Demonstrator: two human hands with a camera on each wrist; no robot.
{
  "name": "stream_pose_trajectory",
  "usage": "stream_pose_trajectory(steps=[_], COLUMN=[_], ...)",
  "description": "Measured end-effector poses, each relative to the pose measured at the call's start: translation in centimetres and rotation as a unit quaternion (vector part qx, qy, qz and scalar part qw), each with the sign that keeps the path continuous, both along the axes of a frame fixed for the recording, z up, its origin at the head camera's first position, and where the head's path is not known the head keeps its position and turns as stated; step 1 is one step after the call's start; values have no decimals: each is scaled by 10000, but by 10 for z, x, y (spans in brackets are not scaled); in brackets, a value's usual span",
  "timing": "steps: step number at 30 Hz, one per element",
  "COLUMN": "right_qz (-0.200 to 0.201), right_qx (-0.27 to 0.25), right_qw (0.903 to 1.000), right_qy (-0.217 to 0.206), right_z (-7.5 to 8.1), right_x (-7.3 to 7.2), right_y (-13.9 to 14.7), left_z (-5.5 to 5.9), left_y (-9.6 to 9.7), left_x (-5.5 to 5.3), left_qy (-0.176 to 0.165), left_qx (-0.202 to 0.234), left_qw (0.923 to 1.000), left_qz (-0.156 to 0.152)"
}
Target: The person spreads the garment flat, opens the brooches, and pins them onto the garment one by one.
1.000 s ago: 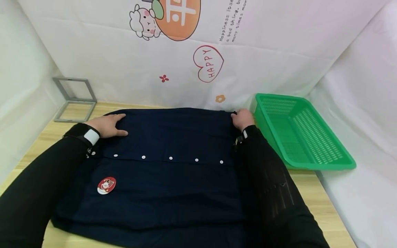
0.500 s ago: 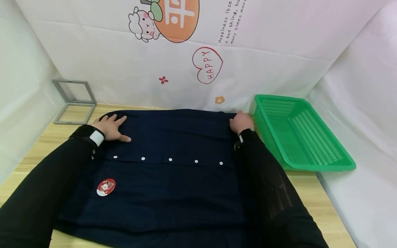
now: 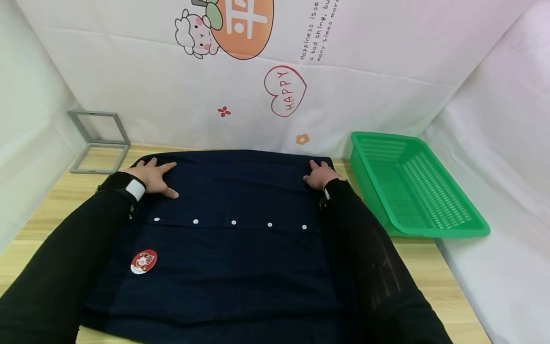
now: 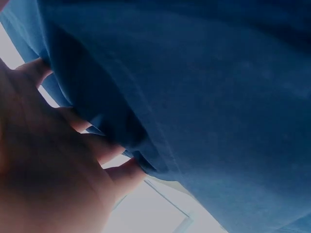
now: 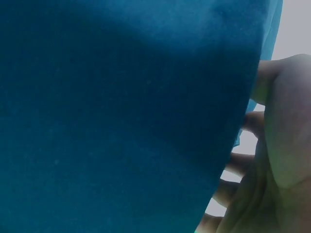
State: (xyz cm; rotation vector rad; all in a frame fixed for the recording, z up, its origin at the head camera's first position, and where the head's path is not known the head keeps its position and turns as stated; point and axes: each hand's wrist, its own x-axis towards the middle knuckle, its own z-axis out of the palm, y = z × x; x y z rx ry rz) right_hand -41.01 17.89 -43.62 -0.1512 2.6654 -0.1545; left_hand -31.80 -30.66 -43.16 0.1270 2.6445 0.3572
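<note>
A navy button-up shirt (image 3: 232, 272) lies spread over the table, its row of white buttons running left to right. A round red badge (image 3: 143, 262) is on its lower left. My left hand (image 3: 151, 179) rests on the shirt's far left part, fingers and thumb spread. At the far right corner my right hand (image 3: 321, 176) touches the cloth with its fingers apart. In the left wrist view, the fingertips of my left hand (image 4: 53, 155) meet the folded cloth (image 4: 218, 107). In the right wrist view, my right hand's fingers (image 5: 240, 162) reach the fabric's edge.
A green plastic basket (image 3: 380, 200) stands right of my right hand. At the back left, a grey hinged frame (image 3: 122, 155) stands near the wall. A white printed sheet (image 3: 365, 105) rises behind the wooden table (image 3: 429, 267).
My left hand has slid slightly right and spread its fingers over the cloth. My right hand has let go of the shirt's far right corner, moved a little left and spread its fingers.
</note>
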Motion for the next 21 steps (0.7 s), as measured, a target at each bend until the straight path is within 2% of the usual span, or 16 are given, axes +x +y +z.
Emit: stream_pose_trajectory(steps=[5,9,12,17,21], right_qz=[-135,-180,-168,-159,-155], right_qx=[-113,-165,-98,-91,-114], right_qw=[9997,9995,9996,9997,9996], right_qy=[-167,-220,-223,-184,-183], right_z=[0,-2,-4,-4,-3], right_x=[1,0,-1,-2,-3], right_y=[-1,-1,-1,0,0], left_z=[3,4,3,1,5], left_y=[0,0,-2,-9,-12], left_x=[-2,-4,-6,-8,-8], left_qy=[100,330,522,822,766], left_qx=[37,92,311,622,434], left_qw=[9999,9994,9981,9947,9960], left_qz=[-36,-92,-127,66,146])
